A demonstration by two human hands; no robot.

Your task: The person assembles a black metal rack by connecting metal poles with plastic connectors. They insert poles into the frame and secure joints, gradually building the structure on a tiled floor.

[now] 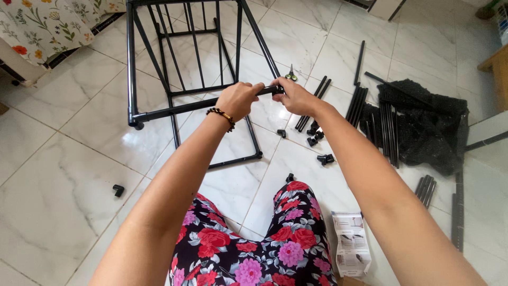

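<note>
A black metal tube frame [159, 112] stands on the white marble floor in front of me, partly put together. My left hand [238, 99], with a beaded bracelet on the wrist, grips the frame's near horizontal tube. My right hand [294, 96] holds the same tube's right end at a black corner connector [279, 89]. Both hands are closed on the tube, a hand's width apart.
Loose black tubes [355, 100] lie to the right beside a black mesh fabric [431, 124]. Small black connectors [325, 158] and one more connector [118, 190] dot the floor. Scissors [291, 76] lie behind my hands. A folded instruction leaflet [351, 243] is near my knee. Floral bedding [47, 24] is top left.
</note>
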